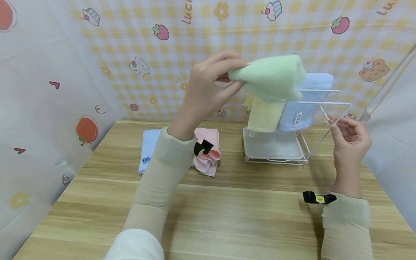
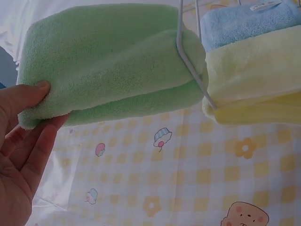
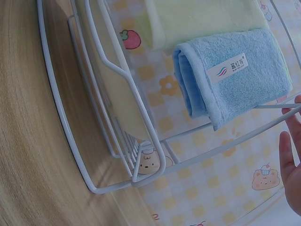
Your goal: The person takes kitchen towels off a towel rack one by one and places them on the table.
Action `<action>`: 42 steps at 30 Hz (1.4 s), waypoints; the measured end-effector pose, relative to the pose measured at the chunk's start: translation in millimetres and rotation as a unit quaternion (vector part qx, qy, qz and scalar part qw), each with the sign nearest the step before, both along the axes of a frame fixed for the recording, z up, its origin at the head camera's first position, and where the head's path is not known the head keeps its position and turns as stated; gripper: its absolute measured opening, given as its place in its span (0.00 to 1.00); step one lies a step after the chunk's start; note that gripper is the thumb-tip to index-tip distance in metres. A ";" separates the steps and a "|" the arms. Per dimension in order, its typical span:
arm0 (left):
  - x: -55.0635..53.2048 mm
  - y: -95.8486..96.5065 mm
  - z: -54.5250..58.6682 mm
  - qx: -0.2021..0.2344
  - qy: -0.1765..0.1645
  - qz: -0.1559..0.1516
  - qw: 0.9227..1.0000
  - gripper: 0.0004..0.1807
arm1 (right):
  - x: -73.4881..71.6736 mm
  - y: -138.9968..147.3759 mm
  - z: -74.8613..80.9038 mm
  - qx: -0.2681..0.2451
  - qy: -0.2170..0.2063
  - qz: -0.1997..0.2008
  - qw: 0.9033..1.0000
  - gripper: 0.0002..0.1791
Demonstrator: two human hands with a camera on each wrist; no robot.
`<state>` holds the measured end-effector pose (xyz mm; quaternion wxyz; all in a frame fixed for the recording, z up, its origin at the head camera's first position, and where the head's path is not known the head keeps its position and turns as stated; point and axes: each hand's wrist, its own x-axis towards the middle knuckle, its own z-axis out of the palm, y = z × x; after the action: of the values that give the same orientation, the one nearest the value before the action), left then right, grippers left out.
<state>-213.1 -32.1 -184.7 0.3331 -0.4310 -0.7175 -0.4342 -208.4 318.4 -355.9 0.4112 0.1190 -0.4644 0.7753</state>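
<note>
My left hand [image 1: 208, 85] pinches one end of a folded light green towel [image 1: 273, 76], thumb on one face and fingers on the other. The towel is held up at the top of a white wire rack [image 1: 331, 103], its far end overlapping the rack's bars in the head view. A pale yellow towel [image 1: 264, 115] and a blue towel [image 2: 249, 28] with a white label hang side by side over the rack. At the rack's right side, my right hand [image 1: 352, 139] grips a slanting bar between thumb and fingertips.
A white tray [image 1: 273, 146] sits in the rack's base. To the left on the wooden table [image 1: 247, 216] lie a folded blue towel [image 1: 150, 141] and a pink towel [image 1: 208, 135], partly behind my left forearm. A patterned curtain [image 1: 195, 47] hangs behind the table.
</note>
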 end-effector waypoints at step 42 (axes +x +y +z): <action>39.0 -143.4 -51.2 -0.137 -0.088 0.162 0.973 0.12 | 2.1 -0.9 0.3 0.002 -0.023 -0.006 1.000 0.10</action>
<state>-174.2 -175.5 -236.0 0.2726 -0.3106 -0.8569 -0.3082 -206.3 317.5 -355.6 0.4046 0.0991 -0.4760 0.7745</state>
